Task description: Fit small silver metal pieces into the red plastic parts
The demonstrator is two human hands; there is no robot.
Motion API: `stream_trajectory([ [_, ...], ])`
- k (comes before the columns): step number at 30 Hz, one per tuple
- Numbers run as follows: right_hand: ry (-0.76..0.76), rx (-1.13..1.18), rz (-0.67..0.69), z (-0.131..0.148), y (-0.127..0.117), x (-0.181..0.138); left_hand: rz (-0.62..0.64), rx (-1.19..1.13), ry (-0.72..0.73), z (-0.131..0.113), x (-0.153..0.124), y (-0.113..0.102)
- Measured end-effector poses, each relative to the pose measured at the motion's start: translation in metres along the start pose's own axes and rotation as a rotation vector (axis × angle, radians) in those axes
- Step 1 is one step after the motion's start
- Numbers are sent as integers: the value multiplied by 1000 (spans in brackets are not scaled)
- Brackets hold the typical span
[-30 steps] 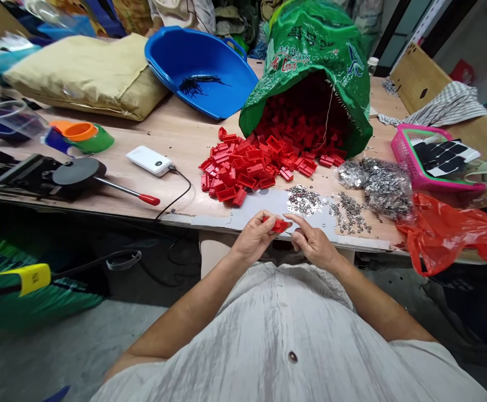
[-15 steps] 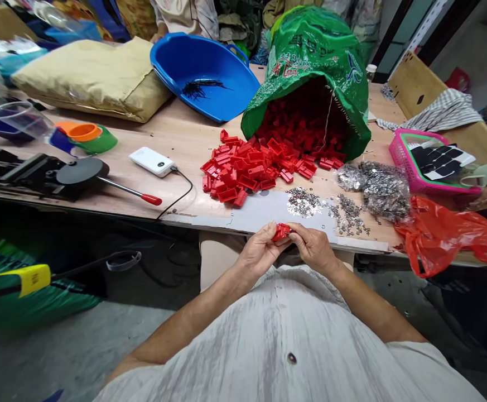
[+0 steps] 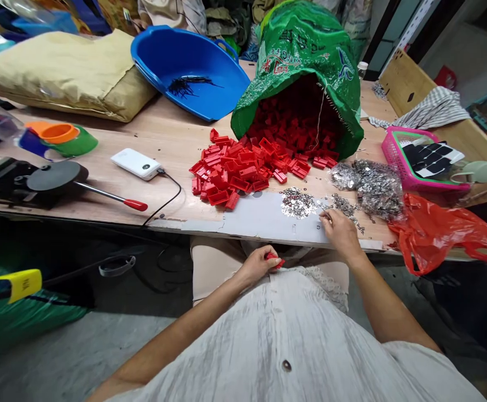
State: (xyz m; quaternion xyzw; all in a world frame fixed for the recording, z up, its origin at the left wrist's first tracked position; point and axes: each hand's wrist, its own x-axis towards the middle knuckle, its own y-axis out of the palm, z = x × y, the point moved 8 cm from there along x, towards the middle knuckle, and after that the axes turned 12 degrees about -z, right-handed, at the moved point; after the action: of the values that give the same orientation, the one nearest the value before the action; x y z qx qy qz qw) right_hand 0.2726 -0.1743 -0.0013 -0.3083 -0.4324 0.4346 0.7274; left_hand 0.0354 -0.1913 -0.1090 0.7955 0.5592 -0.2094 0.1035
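Small red plastic piece (image 3: 280,263), pinched in left grip (image 3: 255,265) over beige-trousered lap (image 3: 213,265), loose silver metal pieces (image 3: 297,203) on pale brown worktop (image 3: 176,139), just beside right grip (image 3: 342,231), fingers curled, closure impossible to tell.

Wooden table (image 3: 170,148), red pieces (image 3: 230,170), green sack (image 3: 302,53), blue basin (image 3: 184,58)

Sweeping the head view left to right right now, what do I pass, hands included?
Orange ring, white power bank, left hand holding a red part, pile of shiny metal bits, right hand, red plastic bag.
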Motion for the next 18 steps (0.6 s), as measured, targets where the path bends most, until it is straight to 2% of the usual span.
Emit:
stream_trajectory([
  [3, -2, -158, 38, -10, 8, 10, -59, 73, 48, 11, 15, -4],
  [7, -15, -236, 45, -9, 14, 23, -64, 144, 104, 7, 19, -11],
  [10, -12, -268, 42, -9, 16, 33, 49, 179, 123, -3, 9, -8],
  [13, -17, -292, 61, -11, 21, 41, 200, 95, 83, -20, -5, -7],
  [14, -23, -298, 69, -11, 22, 42, 215, 80, 77, -28, -8, -11],
  [16, -40, -312, 81, -11, 25, 44, 126, 81, 109, -48, -6, -31],
  [18, -57, -322, 77, -9, 24, 43, -138, 147, 246, -72, 1, -66],
])
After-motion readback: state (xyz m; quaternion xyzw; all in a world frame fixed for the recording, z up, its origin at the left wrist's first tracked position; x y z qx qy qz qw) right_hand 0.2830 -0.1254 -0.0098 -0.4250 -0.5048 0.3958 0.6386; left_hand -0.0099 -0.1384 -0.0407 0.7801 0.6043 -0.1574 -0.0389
